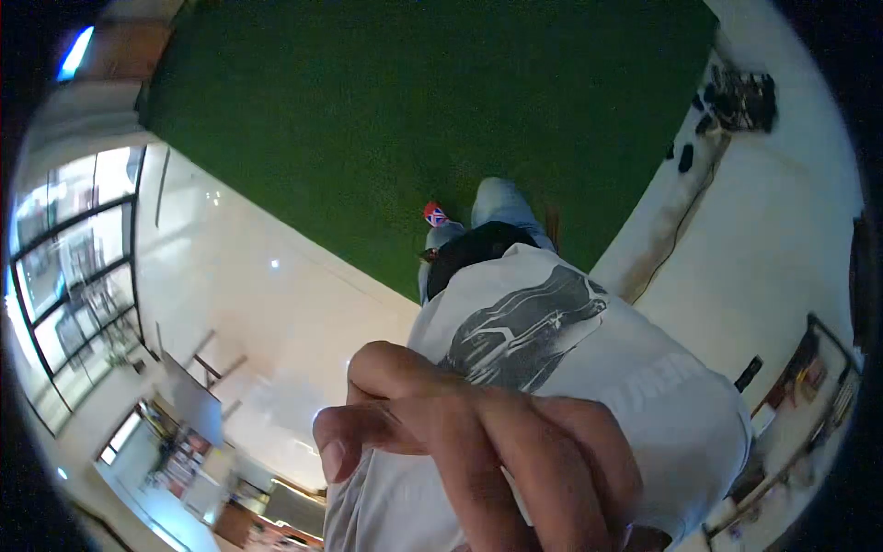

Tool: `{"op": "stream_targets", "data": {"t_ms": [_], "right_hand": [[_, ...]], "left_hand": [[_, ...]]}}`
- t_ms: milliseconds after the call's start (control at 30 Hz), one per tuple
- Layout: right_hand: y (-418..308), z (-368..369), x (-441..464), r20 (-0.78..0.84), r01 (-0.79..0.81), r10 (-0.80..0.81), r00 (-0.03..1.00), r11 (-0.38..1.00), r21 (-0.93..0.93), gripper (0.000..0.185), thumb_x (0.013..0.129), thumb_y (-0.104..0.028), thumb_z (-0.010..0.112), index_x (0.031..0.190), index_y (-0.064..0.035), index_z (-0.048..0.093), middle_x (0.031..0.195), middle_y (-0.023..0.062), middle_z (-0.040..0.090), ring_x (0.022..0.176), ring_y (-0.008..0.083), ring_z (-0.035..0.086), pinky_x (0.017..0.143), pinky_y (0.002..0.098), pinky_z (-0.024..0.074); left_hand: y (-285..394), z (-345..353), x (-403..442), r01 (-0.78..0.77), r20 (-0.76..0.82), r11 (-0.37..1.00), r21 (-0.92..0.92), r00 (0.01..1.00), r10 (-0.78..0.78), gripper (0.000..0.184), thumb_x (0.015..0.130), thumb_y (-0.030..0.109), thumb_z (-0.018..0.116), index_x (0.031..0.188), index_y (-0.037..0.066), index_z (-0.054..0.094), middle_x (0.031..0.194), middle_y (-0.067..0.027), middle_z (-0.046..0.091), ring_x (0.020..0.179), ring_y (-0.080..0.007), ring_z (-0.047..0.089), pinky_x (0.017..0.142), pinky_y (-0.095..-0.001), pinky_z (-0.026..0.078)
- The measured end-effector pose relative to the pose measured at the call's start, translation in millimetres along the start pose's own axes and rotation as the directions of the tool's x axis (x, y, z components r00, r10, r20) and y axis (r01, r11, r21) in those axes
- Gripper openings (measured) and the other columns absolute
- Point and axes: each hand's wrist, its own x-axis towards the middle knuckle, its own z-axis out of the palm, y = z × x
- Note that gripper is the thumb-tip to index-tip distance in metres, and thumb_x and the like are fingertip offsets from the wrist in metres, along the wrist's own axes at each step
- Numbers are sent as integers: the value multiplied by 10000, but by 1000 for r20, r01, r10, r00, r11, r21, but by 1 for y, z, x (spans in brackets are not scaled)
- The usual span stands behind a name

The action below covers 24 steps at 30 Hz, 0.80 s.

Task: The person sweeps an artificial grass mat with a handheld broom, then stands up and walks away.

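Bent, overlapping fingers [487, 432] fill the lower middle, very near the camera and in front of my chest. A fingertip with its nail points down at their left side, and other fingers run down out of the frame. No wrist shows, so I cannot tell which of my hands they belong to or whether both are there. No object shows between the fingers. Behind them is my white T-shirt [635, 368] with a dark print.
Beyond my jeans [501, 202] lies a green carpet [414, 101]. A red and blue item [435, 214] is by my leg. A cable [681, 230] runs along the pale floor to dark objects [740, 101]. Windows [74, 267] are at left, a metal rack [809, 396] at right.
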Motion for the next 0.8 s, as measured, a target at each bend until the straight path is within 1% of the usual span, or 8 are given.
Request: {"op": "stream_targets", "data": {"t_ms": [67, 233, 400, 500, 567, 667, 733, 800], "right_hand": [[34, -14, 12, 134, 51, -59, 989, 997, 59, 207, 798, -312, 689, 893, -196, 547, 818, -28, 602, 835, 188, 586, 1020, 537, 241], [34, -94, 6, 388, -405, 436, 812, 900, -162, 199, 798, -309, 677, 875, -168, 560, 798, -9, 603, 803, 186, 584, 951, 508, 279], [25, -181, 13, 287, -533, 679, 676, 719, -445, 198, 799, -305, 666, 856, -140, 573, 778, 10, 604, 771, 184, 582, 882, 478, 317], [26, -238, 16, 30, -570, 734, 679, 553, -608, 202, 800, -303, 659, 845, -123, 581, 766, 22, 605, 752, 183, 581, 841, 460, 340], [15, -292, -3, -295, -651, 676, 676, 358, -669, 206, 800, -302, 655, 837, -112, 587, 758, 30, 605, 739, 182, 581, 813, 448, 355], [-12, -392, -68, -771, -817, 290, 566, 79, -570, 214, 800, -300, 648, 826, -95, 595, 746, 41, 606, 720, 181, 579, 772, 431, 377], [-37, -464, -126, -901, -900, -8, 435, 30, -435, 220, 801, -299, 643, 819, -84, 600, 738, 49, 606, 707, 180, 579, 745, 419, 393], [-51, -520, -171, -929, -945, -215, 301, 64, -321, 228, 801, -298, 638, 811, -73, 605, 730, 57, 607, 694, 180, 578, 717, 407, 408]], "left_hand": [[21, -21, 18, 49, 76, 995, -85, 996, -42, 404, 930, 440, 336, 1147, 159, 527, 984, -110, 646, 810, -310, 603, 755, -519, 412], [69, -58, 44, 167, 91, 986, -23, 982, -165, 417, 943, 466, 293, 1240, 220, 451, 1015, -105, 656, 834, -353, 609, 752, -571, 404], [103, -123, 100, 603, 103, 795, -66, 796, -596, 419, 939, 457, 319, 1265, 201, 381, 982, -167, 647, 817, -410, 609, 724, -587, 432], [115, -173, 120, 531, 60, 844, -79, 847, -527, 413, 935, 415, 340, 1227, 139, 440, 1059, -166, 601, 908, -387, 581, 798, -584, 417], [146, -210, 131, 531, -39, 846, 41, 847, -530, 410, 927, 374, 365, 1208, 96, 474, 1166, -165, 533, 1013, -373, 533, 870, -593, 380], [220, -282, 145, 596, -167, 731, 332, 800, -576, 411, 909, 319, 400, 1204, 52, 500, 1361, -162, 396, 1188, -366, 430, 980, -630, 289], [233, -329, 150, 590, -412, 395, 704, 792, -451, 378, 922, 317, 421, 1181, 56, 513, 1203, -151, 525, 1066, -337, 520, 912, -530, 390], [244, -391, 156, 583, -571, -83, 808, 741, -354, 355, 919, 290, 459, 1165, 45, 530, 1136, -136, 582, 1027, -301, 553, 890, -446, 437]]}}
